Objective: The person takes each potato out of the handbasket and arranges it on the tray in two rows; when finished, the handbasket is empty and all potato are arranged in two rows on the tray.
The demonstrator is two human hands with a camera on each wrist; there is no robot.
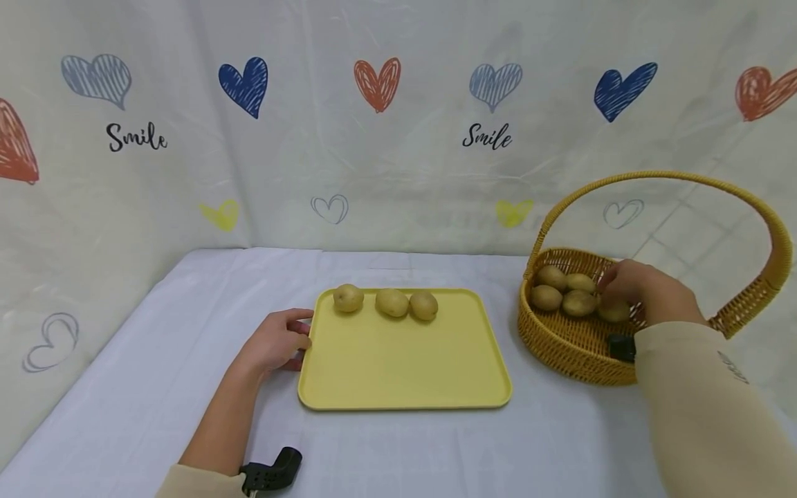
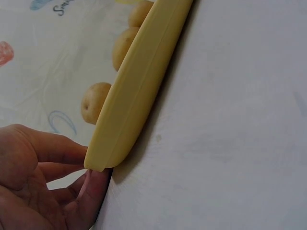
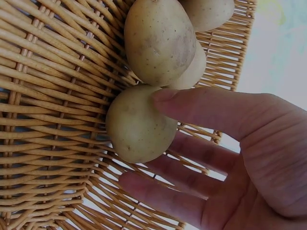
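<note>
My left hand (image 1: 278, 340) holds the left edge of a yellow tray (image 1: 405, 366); in the left wrist view its thumb and fingers (image 2: 72, 203) meet around the rim at the corner. Three potatoes lie along the tray's far side: one potato (image 1: 348, 298) at the left, then a pair, potato (image 1: 392, 303) and potato (image 1: 424, 306), side by side. Inside a wicker basket (image 1: 566, 356), my right hand (image 1: 647, 290) grips a potato (image 3: 139, 127), thumb on one side and fingers behind it. Other potatoes (image 1: 579, 303) sit beside it.
The basket stands at the right of the white-covered table (image 1: 398, 456), its tall arched handle (image 1: 660, 176) rising above my right forearm. Behind the table hangs a pale cloth (image 1: 411, 159) printed with hearts.
</note>
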